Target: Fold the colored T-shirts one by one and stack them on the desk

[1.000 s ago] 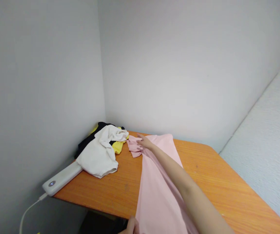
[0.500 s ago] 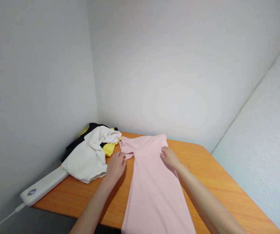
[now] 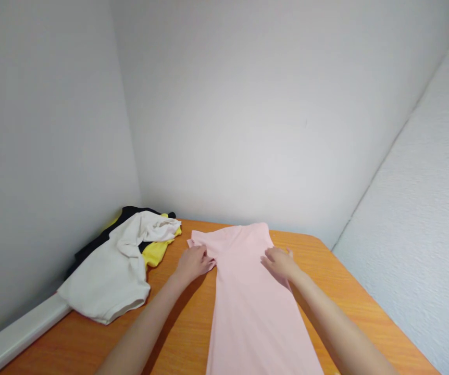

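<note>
A pink short-sleeved garment [image 3: 251, 317] lies lengthwise on the wooden table, its lower end running out of the picture. My left hand [image 3: 194, 264] is at its left sleeve, the fingers curled in and closed on the sleeve's cloth; the hand hides part of that sleeve. On the garment's right side, below the top corner, my right hand [image 3: 281, 262] rests with its fingers stretched out over the fabric. Its thumb sticks up, apart from the fingers.
To the left, a white garment [image 3: 107, 281] lies rumpled over a black and yellow cloth [image 3: 157, 253]. A long white device [image 3: 25, 323] with a round button juts out beneath it. Walls border the wooden table [image 3: 341, 307] at the back and sides.
My left hand has moved right onto the sleeve, its fingers closing there. My right hand stays on the garment's right side. The view has shifted, so the white garment appears further left.
</note>
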Demonstrator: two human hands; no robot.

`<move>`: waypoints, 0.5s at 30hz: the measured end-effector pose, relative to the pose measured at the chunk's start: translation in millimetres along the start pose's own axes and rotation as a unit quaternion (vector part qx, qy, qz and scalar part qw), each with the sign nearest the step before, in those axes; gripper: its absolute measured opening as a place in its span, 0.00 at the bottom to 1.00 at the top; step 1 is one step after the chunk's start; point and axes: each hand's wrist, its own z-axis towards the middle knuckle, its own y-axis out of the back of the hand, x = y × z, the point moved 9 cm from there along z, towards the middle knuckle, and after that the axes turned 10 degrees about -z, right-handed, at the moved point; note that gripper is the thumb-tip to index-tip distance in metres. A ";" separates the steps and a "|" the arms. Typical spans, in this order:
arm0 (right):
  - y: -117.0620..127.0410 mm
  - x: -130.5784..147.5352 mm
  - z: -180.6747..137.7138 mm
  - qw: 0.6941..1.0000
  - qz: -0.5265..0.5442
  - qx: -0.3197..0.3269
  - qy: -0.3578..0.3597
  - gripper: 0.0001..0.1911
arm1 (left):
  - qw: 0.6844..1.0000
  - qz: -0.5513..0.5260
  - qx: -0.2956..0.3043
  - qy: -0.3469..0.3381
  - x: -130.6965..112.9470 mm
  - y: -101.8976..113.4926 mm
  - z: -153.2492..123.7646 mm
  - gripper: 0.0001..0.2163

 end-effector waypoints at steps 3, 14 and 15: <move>14.5 18.0 31.8 0.999 0.023 -0.036 0.000 0.20 | 0.998 0.005 -0.042 0.049 28.2 13.3 31.0 0.11; -6.6 107.7 136.0 0.992 0.066 -0.061 0.083 0.16 | 0.990 0.011 -0.086 0.115 83.8 -4.3 92.9 0.19; -9.9 110.4 142.8 0.992 0.064 -0.057 0.092 0.17 | 0.990 0.009 -0.088 0.114 84.1 -5.0 94.4 0.19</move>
